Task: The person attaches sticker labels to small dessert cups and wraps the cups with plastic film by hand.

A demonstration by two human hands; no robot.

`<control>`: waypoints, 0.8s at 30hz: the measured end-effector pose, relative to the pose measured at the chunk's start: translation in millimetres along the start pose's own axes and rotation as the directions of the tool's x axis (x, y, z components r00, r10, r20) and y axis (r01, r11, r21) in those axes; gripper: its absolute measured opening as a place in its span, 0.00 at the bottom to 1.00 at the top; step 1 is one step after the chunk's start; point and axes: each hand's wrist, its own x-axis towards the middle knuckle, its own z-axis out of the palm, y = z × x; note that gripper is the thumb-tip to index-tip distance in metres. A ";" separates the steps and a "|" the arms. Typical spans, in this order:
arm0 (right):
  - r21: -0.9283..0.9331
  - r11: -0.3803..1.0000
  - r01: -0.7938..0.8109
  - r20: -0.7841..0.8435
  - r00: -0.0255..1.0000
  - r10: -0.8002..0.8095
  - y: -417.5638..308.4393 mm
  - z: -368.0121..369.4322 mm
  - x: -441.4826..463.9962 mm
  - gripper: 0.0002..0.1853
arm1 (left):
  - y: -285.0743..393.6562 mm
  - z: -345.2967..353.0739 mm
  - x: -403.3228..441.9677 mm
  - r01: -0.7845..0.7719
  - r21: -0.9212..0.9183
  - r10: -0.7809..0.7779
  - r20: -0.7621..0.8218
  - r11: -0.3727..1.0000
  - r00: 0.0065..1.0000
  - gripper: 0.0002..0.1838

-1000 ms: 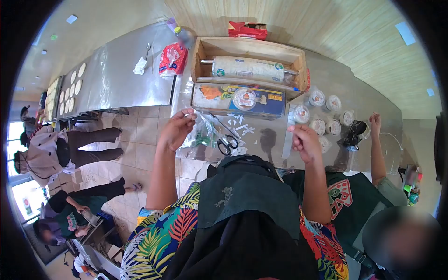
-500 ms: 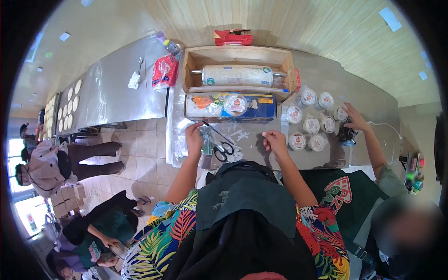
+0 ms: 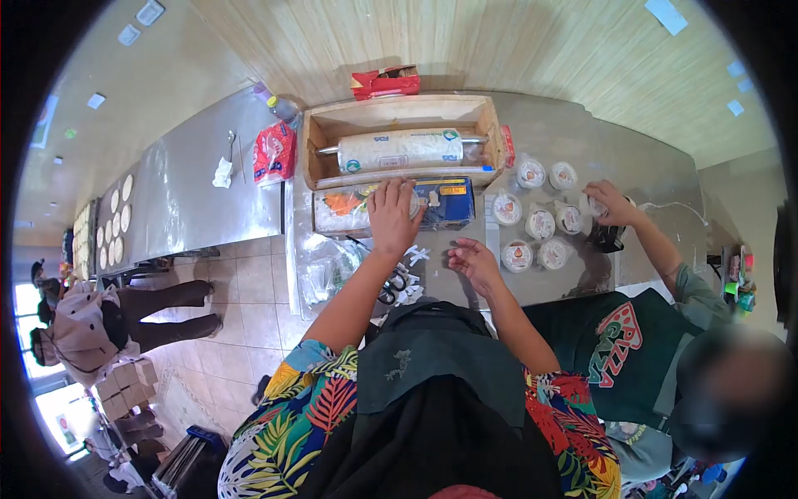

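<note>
My left hand (image 3: 392, 214) covers a round labelled plastic tub (image 3: 414, 205) on top of the blue and white box (image 3: 453, 205), its fingers curled over the lid. Only the tub's right edge shows past my fingers. Lower and to the right, my right hand (image 3: 475, 264) hovers over the steel table with nothing in it, fingers loosely apart. Black-handled scissors (image 3: 387, 293) lie partly hidden under my left forearm, among white paper scraps (image 3: 416, 255) and clear plastic bags (image 3: 326, 274).
Several lidded tubs (image 3: 540, 223) stand to the right, where a co-worker's hand (image 3: 609, 202) grips another tub. Behind the box, a wooden crate (image 3: 399, 106) holds a plastic film roll (image 3: 399, 150). A red bag (image 3: 274, 152) and dough rounds (image 3: 116, 224) are on the left.
My left hand has moved from beside the scissors up onto the tub on the box. My right hand has opened its fingers. The view has shifted a little.
</note>
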 end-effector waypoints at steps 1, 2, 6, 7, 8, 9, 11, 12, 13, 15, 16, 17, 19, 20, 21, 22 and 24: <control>-0.001 1.000 0.001 -0.001 1.000 -0.001 0.7 -6.0 -0.3 0.09 | -0.5 0.4 0.1 0.002 0.013 -0.002 0.003 1.000 1.000 0.28; -0.202 0.977 0.069 -0.042 0.996 -0.079 -1.8 -12.3 -0.7 0.09 | -1.2 1.5 0.3 0.002 0.014 -0.002 -0.001 1.000 1.000 0.28; -0.626 0.590 0.510 0.115 0.809 -0.577 -10.7 9.7 2.2 0.07 | -4.4 4.5 -6.2 -0.023 0.039 0.024 -0.020 0.999 1.000 0.30; -0.670 0.453 0.588 0.232 0.745 -0.625 -24.8 33.7 -2.2 0.08 | -4.7 5.9 -5.8 -0.019 0.023 0.019 -0.031 1.000 0.999 0.31; -0.692 0.305 0.655 0.350 0.673 -0.651 -38.9 61.2 -6.2 0.08 | -4.6 6.1 -5.0 -0.017 0.021 0.018 -0.036 1.000 0.999 0.31; -0.678 0.169 0.715 0.441 0.580 -0.684 -47.2 83.2 -5.3 0.10 | -4.8 5.7 -5.3 0.002 -0.076 -0.008 -0.078 0.997 0.997 0.32; -0.647 0.027 0.762 0.535 0.479 -0.696 -51.8 110.3 9.6 0.11 | -5.4 3.0 -4.7 0.021 -0.171 -0.042 -0.120 0.985 0.992 0.33; -0.651 -0.023 0.759 0.579 0.477 -0.661 -52.1 119.0 18.9 0.12 | -4.8 1.5 -4.1 0.041 -0.211 -0.080 -0.181 0.977 0.980 0.34; -0.652 -0.073 0.754 0.621 0.477 -0.622 -53.8 125.2 26.2 0.13 | -5.1 0.4 -2.1 0.059 -0.253 -0.122 -0.239 0.966 0.963 0.35; -0.655 -0.071 0.752 0.629 0.490 -0.604 -58.6 127.1 31.2 0.13 | -11.5 0.6 -3.6 0.076 -0.199 -0.110 -0.166 0.977 0.980 0.36; -0.690 -0.118 0.714 0.606 0.481 -0.633 -64.5 122.7 31.9 0.12 | -13.8 3.2 -3.5 0.047 -0.195 -0.073 -0.131 0.980 0.989 0.36; -0.722 -0.166 0.671 0.588 0.470 -0.659 -69.9 115.3 32.2 0.12 | -13.9 5.3 -5.1 0.021 -0.194 -0.040 -0.097 0.981 0.994 0.36; -0.741 -0.161 0.652 0.555 0.460 -0.693 -81.5 97.1 40.7 0.10 | -11.0 3.5 -5.7 0.071 -0.219 -0.088 -0.070 0.973 0.994 0.35; -0.760 -0.076 0.646 0.510 0.520 -0.686 -89.3 90.7 44.1 0.09 | -10.3 3.1 -5.7 0.057 -0.147 -0.069 -0.083 0.988 0.994 0.35; -0.774 0.013 0.633 0.461 0.577 -0.675 -92.9 86.6 46.3 0.08 | -9.7 1.1 -5.8 0.039 -0.071 -0.046 -0.092 0.997 0.995 0.35; -0.772 0.010 0.635 0.464 0.575 -0.674 -94.5 84.2 48.8 0.08 | -8.5 -0.9 -4.5 0.044 -0.031 -0.047 -0.093 0.999 0.995 0.34; -0.773 0.078 0.629 0.428 0.609 -0.668 -97.2 80.6 48.4 0.07 | -6.1 -3.8 -5.4 0.063 -0.008 -0.063 -0.066 0.998 0.996 0.34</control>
